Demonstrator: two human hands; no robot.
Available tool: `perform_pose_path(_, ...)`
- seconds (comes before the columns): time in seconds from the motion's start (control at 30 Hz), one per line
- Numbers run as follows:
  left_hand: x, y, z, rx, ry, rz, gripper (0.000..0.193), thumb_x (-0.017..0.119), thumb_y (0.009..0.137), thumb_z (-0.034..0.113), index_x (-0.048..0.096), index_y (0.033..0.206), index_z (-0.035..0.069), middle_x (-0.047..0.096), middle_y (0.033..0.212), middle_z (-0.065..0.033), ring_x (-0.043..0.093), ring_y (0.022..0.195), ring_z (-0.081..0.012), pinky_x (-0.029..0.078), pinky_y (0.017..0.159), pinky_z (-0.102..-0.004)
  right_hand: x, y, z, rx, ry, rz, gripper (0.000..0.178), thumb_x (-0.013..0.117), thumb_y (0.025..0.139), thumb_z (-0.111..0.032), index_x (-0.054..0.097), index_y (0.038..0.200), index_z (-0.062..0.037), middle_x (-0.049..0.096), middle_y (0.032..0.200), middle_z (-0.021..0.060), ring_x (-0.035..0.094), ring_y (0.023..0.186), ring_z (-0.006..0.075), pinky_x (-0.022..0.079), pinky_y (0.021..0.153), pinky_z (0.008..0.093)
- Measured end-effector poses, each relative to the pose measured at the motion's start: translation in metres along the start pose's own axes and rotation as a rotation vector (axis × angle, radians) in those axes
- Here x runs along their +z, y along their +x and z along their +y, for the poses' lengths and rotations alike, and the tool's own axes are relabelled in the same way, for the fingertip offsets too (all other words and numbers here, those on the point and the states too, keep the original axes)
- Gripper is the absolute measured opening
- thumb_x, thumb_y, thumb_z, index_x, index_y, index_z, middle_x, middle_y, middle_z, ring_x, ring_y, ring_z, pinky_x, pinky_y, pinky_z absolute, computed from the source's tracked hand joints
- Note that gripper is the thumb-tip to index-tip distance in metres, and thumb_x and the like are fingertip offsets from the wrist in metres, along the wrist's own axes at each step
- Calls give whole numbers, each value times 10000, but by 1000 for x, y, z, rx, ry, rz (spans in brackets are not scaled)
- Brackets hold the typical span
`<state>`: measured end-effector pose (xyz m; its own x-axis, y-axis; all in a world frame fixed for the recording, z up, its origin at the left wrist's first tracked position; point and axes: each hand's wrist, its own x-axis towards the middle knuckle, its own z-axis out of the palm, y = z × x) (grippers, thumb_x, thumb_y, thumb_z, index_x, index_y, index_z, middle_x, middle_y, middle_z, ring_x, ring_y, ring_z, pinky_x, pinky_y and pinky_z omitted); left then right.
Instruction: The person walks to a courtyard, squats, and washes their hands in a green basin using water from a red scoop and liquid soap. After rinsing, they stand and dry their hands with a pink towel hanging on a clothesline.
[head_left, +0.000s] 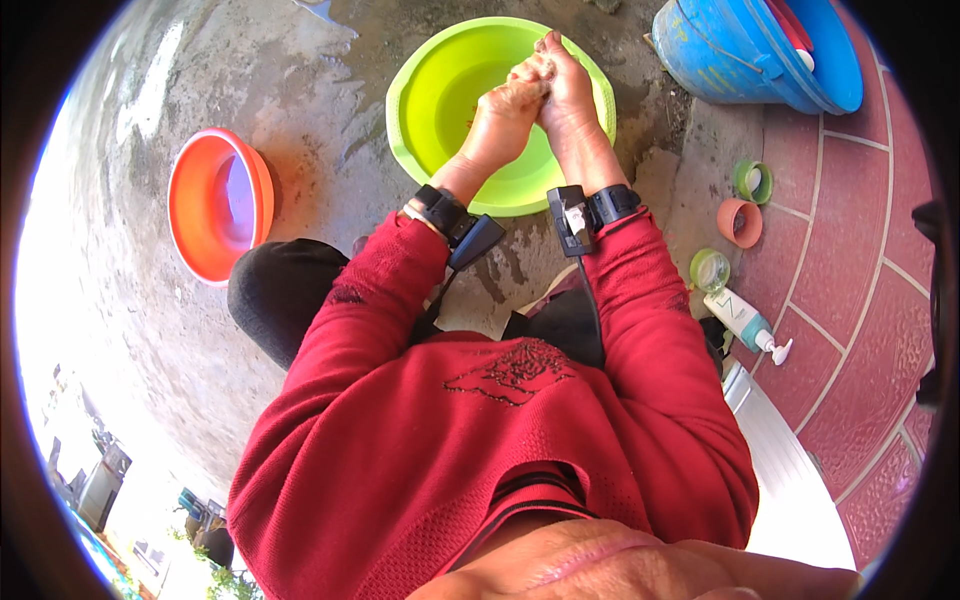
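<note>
Orange basin (203, 210): on the concrete (325, 150), well apart from the person's hands.
Green basin (435, 110): beneath both hands.
Left hand (502, 122): touching the right; whether its fingers clamp anything cannot be told.
Right hand (569, 90): against the left, fingers partly hidden; its grip cannot be told either.
Pump bottle (738, 317): near the red tiles (850, 270).
Blue bucket (715, 55): right of the green basin.

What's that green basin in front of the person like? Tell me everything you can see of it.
The green basin is bright yellow-green, round and plastic-looking, with a broad rim and smooth inner walls. It sits upright, open side up, on the grey floor. Small reddish marks show inside; whether it holds water is unclear. The left hand and right hand, pressed together above it, hide part of it.
</note>
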<state>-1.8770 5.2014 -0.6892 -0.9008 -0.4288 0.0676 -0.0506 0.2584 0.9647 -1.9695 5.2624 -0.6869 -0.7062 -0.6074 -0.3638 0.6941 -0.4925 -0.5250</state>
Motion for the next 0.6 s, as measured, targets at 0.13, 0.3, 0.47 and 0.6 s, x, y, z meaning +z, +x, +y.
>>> perform_pose_path(0.13, -5, 0, -3, 341, 218, 11, 278, 554, 746, -74, 701, 961, 25, 675, 936, -187, 655, 868, -324, 524, 768, -355, 1, -6, 3, -88, -381, 413, 261, 531, 969, -283, 563, 982, -25, 476, 647, 17, 501, 562, 159, 467, 616, 296)
perform_pose_path(0.3, 2, 7, 0, -347, -1194, -9, 243, 523, 854, -91, 632, 1029, 37, 636, 987, -49, 623, 890, -166, 526, 774, -295, 17, -25, 4, -77, -96, -206, 295, 611, 916, -300, 566, 986, -17, 529, 696, 46, 579, 697, 192, 507, 753, 342)
perform_pose_path(0.47, 0, -2, 0, -360, -965, -51, 270, 508, 908, -59, 574, 1156, 25, 560, 1125, -43, 544, 1050, -140, 479, 885, -276, 12, -13, -5, 52, -60, -83, 259, 585, 933, -307, 474, 885, -78, 415, 615, -8, 449, 592, 159, 439, 657, 346)
perform_pose_path(0.6, -15, 2, -3, -3, 34, -189, 209, 594, 805, -75, 703, 968, -4, 693, 876, -69, 640, 853, -135, 521, 786, -271, 1, -5, -6, -19, -284, 107, 244, 503, 983, -274, 507, 948, -33, 402, 549, -8, 391, 486, 129, 381, 542, 267)
